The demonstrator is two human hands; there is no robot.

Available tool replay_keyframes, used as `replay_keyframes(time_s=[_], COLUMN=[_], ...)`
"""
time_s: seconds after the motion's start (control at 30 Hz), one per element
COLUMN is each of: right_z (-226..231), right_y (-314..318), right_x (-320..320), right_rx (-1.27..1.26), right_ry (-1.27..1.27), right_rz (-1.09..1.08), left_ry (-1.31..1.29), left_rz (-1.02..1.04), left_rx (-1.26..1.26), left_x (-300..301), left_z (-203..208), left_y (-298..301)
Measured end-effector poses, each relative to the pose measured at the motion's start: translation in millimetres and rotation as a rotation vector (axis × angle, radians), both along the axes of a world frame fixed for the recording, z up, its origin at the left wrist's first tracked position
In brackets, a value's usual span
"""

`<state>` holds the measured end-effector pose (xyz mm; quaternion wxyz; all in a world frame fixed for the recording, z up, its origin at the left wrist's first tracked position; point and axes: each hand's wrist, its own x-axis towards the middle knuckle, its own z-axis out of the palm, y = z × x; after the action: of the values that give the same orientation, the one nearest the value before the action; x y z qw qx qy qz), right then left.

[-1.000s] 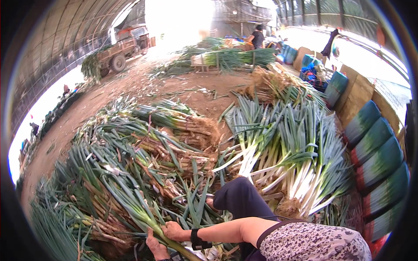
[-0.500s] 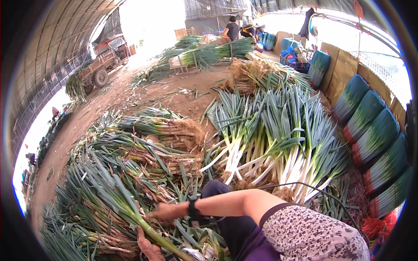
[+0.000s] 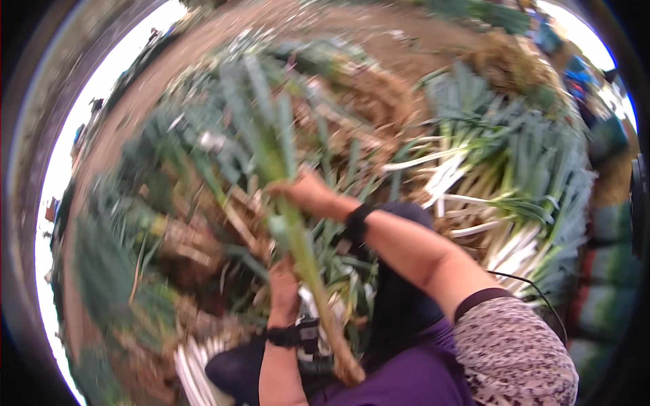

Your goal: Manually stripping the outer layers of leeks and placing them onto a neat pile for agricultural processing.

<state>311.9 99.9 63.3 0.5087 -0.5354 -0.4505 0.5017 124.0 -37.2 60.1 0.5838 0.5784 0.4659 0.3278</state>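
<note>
A long green onion (image 3: 308, 260) slants across my lap, its root end near my body and its leaves pointing up and away. Lower down the stalk, my left hand (image 3: 283, 287) is closed around it, the fingers partly hidden behind. Higher up, where the leaves begin to spread, my right hand (image 3: 308, 193) is closed on the onion from the right side. Both hands are somewhat blurred. Peeled white green onions (image 3: 508, 257) lie in a pile to the right, and unpeeled bundles with brown roots (image 3: 365, 88) lie ahead.
Heaped leaves and unpeeled onions (image 3: 115, 237) cover the ground on the left. White stalks (image 3: 193, 369) lie beside my left knee. Wrapped bundles (image 3: 609, 271) line the right edge. A black cable (image 3: 535, 287) curves past my right arm. Bare dirt floor (image 3: 237, 27) shows farther off.
My view has tipped downward. My right hand has moved from beside the onion onto it, and the onion now stands steeper, closer to my lap. My left hand stays on the stalk.
</note>
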Motion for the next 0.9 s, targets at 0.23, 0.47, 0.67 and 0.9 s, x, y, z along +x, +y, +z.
replay_keyframes(time_s=[0.23,0.47,0.67,0.9], right_z=[57.8,44.7,42.6,26.1], right_y=[2.8,-24.4,-30.5,-28.0], right_x=[-11.5,-41.1,-41.3,-54.1], right_rx=[-0.144,-0.038,0.098,0.191], right_ry=[0.658,0.457,0.011,-0.059], right_rz=[0.184,0.243,0.159,0.024], left_ry=[0.796,-0.126,-0.434,0.215], left_rz=[0.054,0.281,0.242,0.068], left_rx=[0.005,-0.070,-0.364,0.480], left_x=[-103.9,-18.5,3.5,14.2], left_z=[-99.4,38.2,18.8,-10.0], left_y=[-94.9,35.8,43.7,37.2])
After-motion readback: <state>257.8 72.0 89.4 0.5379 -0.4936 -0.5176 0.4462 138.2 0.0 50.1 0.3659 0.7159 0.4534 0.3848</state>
